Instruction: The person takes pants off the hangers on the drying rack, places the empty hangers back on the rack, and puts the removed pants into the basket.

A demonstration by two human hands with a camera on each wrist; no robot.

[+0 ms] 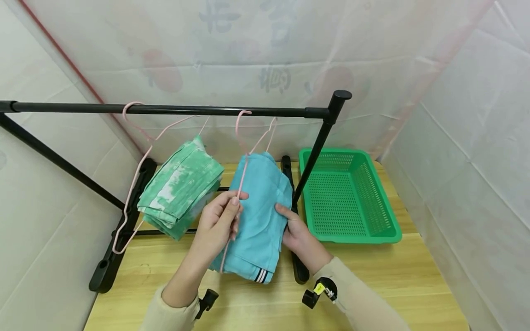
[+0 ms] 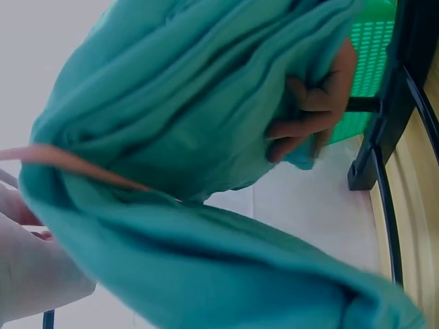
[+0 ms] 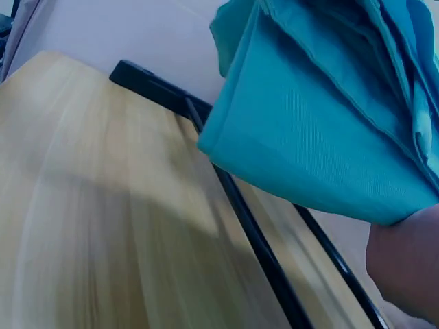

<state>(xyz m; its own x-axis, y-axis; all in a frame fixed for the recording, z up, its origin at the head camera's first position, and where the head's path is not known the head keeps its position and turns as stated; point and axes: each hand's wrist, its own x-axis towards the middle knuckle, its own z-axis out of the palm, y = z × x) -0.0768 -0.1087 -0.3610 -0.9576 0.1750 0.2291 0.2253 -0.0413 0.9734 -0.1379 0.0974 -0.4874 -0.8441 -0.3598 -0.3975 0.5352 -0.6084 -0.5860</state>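
Observation:
A folded light-blue garment [image 1: 261,207] with a striped trim hangs over a pink wire hanger [image 1: 243,172]. The hanger's hook is at the black bar; whether it rests on it I cannot tell. My left hand [image 1: 217,216] pinches the hanger's wire between thumb and fingers, in front of the cloth. At the garment's right edge, my right hand [image 1: 298,236] grips the fabric, thumb in front. Its fingers [image 2: 315,113] show beneath the folds in the left wrist view. To the left hangs a folded green-and-white garment [image 1: 182,179] on another pink hanger [image 1: 136,179].
A black rack's top bar [image 1: 178,110] crosses above the hands, with its legs and feet [image 1: 105,271] on the wooden table [image 1: 372,285]. A green perforated basket [image 1: 391,216] stands at the right. Pale sheeting walls [image 1: 468,128] surround the table.

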